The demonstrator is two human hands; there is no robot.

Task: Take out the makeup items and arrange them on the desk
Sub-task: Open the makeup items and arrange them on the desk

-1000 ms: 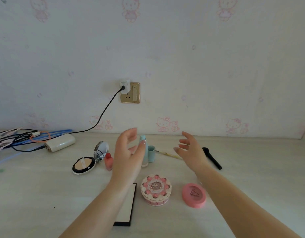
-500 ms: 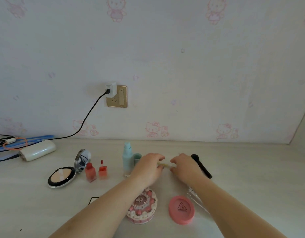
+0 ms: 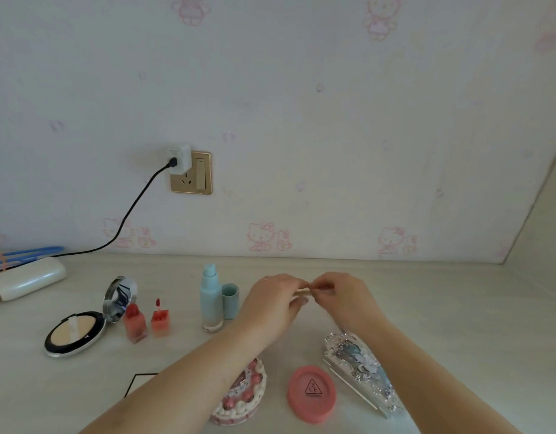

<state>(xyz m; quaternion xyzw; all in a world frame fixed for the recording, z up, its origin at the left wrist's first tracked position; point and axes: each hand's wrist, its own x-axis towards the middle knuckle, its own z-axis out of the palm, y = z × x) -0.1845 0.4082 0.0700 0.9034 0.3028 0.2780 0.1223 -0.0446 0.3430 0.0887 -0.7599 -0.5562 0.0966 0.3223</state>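
My left hand (image 3: 272, 303) and my right hand (image 3: 344, 297) meet at mid desk, both pinching a thin pale yellow stick (image 3: 302, 291) between their fingertips. Left of them stand a light blue pump bottle (image 3: 211, 297) and its blue cap (image 3: 230, 300). Two small red lip tint bottles (image 3: 134, 322) (image 3: 160, 321) and an open powder compact with a mirror (image 3: 79, 328) lie further left. In front are a cake-shaped pink case (image 3: 245, 393), a round pink compact (image 3: 311, 393) and a glittery case (image 3: 359, 368). The black brush is hidden.
A white oblong case (image 3: 26, 281) and blue cables (image 3: 23, 253) lie at the far left. A black cord runs to a wall socket (image 3: 191, 173). A black-edged flat card (image 3: 139, 383) shows under my left forearm. The wall corner closes the right side.
Both hands dropped from the air to the desk and closed on the thin stick. The view shifted right, bringing the glittery case into sight.
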